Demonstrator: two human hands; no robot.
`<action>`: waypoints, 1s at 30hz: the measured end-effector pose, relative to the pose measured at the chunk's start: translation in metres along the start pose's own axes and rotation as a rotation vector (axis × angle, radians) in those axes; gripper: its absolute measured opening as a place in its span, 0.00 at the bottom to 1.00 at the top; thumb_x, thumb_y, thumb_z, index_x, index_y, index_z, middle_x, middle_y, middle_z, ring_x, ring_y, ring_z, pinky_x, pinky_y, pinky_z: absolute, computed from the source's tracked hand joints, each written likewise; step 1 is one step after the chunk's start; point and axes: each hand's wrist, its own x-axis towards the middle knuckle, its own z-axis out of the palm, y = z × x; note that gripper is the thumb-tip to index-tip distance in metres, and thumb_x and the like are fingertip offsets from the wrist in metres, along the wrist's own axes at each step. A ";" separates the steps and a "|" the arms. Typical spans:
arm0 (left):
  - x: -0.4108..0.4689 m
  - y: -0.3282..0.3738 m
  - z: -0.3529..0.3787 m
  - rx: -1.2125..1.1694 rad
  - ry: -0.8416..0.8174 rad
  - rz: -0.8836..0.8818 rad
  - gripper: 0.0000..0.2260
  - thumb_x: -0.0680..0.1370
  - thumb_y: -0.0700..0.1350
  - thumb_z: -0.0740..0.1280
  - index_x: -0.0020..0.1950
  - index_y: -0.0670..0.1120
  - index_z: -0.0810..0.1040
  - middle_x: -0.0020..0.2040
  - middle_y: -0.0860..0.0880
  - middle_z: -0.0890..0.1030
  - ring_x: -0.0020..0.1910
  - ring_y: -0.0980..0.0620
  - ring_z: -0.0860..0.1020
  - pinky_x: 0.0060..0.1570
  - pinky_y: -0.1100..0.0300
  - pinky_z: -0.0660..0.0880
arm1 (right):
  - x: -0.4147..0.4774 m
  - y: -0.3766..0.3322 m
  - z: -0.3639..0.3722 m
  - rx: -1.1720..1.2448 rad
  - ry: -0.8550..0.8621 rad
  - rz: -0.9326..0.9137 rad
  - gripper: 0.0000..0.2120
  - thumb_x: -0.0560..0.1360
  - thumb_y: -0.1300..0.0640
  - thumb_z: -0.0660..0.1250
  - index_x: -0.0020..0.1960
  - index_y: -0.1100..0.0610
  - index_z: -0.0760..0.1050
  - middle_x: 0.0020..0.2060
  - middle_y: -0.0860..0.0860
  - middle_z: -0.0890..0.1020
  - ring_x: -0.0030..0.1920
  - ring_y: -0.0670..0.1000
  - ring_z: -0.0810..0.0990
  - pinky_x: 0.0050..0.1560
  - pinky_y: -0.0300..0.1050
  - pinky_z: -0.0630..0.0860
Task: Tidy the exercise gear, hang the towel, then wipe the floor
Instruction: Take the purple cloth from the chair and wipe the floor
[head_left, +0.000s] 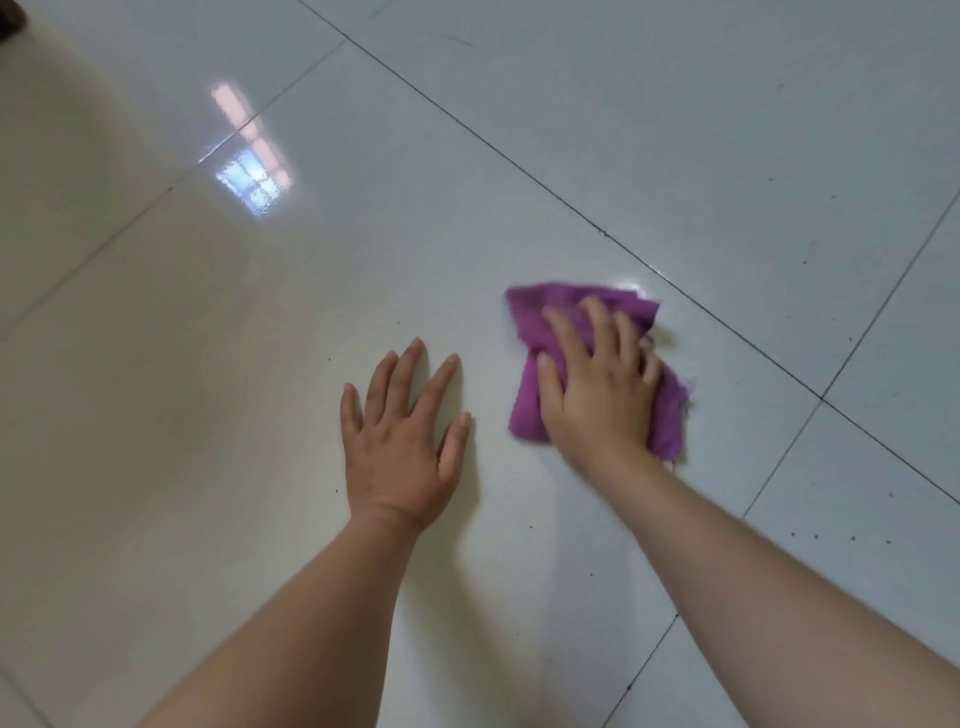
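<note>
Two bare hands on the tiled floor (208, 364), one pressing a purple cloth (535, 317).
The left hand (402, 441) lies flat, fingers straight, spread, holding nothing, well short of the dark grout line (727, 326). The right hand (597, 384) presses the cloth with released, splayed fingers. The cloth's long axis runs away from the person, its far edge just short of that line.

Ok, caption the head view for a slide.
Right hand presses a purple cloth on the tiled floor; left hand rests flat.

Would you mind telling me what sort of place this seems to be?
Probably an indoor room, perhaps in a home, seen near floor level: glossy pale floor tiles with dark grout lines, a window reflection in them, and a right hand pressing a purple cloth down.
</note>
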 end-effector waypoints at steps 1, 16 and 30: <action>0.000 0.000 0.000 0.000 -0.004 0.000 0.25 0.76 0.60 0.47 0.74 0.59 0.58 0.76 0.52 0.57 0.74 0.51 0.51 0.70 0.49 0.41 | -0.022 0.005 -0.002 -0.006 -0.005 -0.069 0.22 0.74 0.45 0.56 0.66 0.46 0.70 0.67 0.53 0.70 0.66 0.56 0.64 0.63 0.55 0.59; 0.000 0.000 0.003 -0.004 0.005 -0.002 0.25 0.76 0.61 0.48 0.73 0.59 0.58 0.76 0.52 0.56 0.74 0.51 0.51 0.71 0.47 0.44 | -0.073 0.006 -0.005 -0.062 -0.032 0.033 0.22 0.74 0.43 0.56 0.68 0.45 0.68 0.68 0.51 0.69 0.66 0.55 0.65 0.59 0.55 0.60; -0.004 0.001 0.005 -0.012 0.025 0.023 0.25 0.77 0.59 0.48 0.74 0.57 0.59 0.76 0.50 0.56 0.75 0.48 0.52 0.71 0.44 0.45 | -0.153 0.039 -0.014 -0.106 0.020 0.143 0.23 0.72 0.41 0.55 0.66 0.44 0.67 0.67 0.51 0.68 0.66 0.56 0.64 0.58 0.55 0.59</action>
